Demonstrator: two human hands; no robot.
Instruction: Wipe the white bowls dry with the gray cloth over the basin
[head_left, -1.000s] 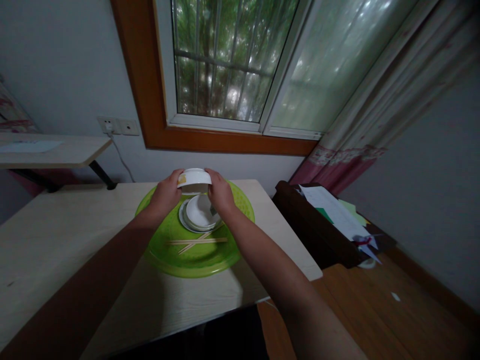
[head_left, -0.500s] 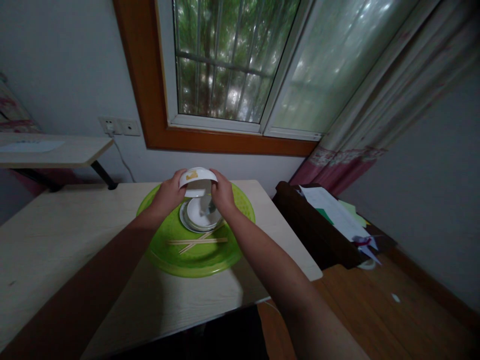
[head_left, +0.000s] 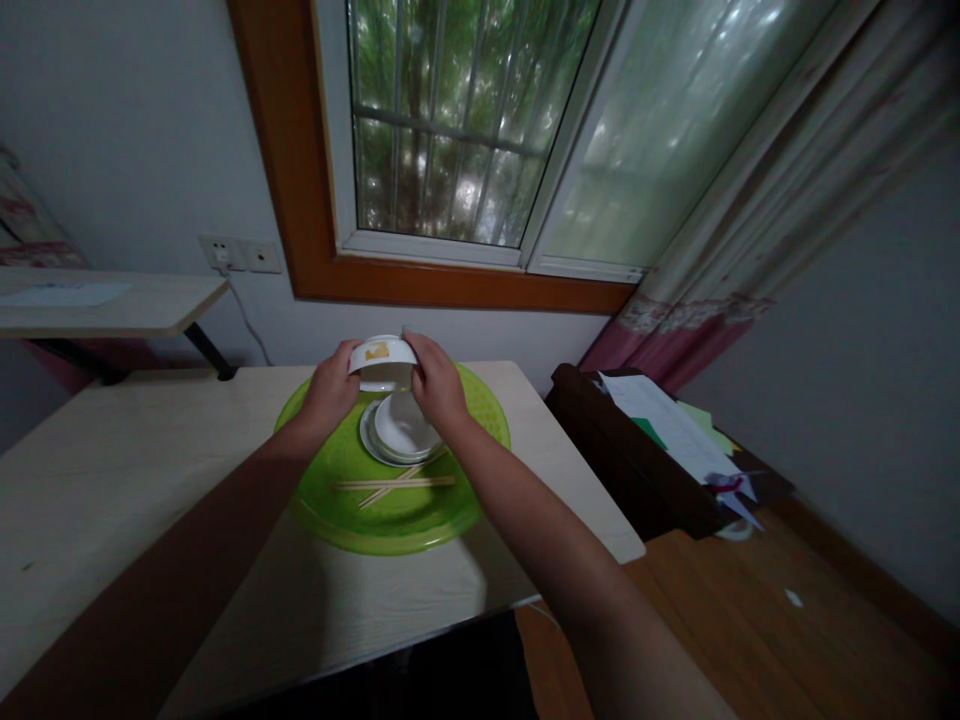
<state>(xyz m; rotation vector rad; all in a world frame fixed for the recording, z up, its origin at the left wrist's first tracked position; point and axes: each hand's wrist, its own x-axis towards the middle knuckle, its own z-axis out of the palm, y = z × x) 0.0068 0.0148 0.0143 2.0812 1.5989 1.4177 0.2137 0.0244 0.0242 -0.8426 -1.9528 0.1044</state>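
Observation:
A white bowl (head_left: 381, 353) with a yellow-brown picture on its side is tilted, its opening facing down and toward me. At its left rim my left hand (head_left: 331, 390) grips it. My right hand (head_left: 440, 388) is closed at the right edge of the same bowl, with a small greyish bit at its fingertips that I cannot make out. Below, another white bowl (head_left: 405, 427) sits on stacked plates (head_left: 369, 440) in a round green plastic tray (head_left: 397, 538). Wooden chopsticks (head_left: 431, 481) lie crossed in front of the plates.
The tray stands on a pale wooden table (head_left: 375, 605). At the left is a raised shelf (head_left: 150, 300) on black legs. Behind are a wall socket (head_left: 240, 254) and a barred window. To the right, papers (head_left: 667, 420) lie on a dark brown piece of furniture.
The held bowl has shifted slightly left with both hands. My right fingers have moved up from inside the bowl to its upper right edge, and the greyish bit moved with them.

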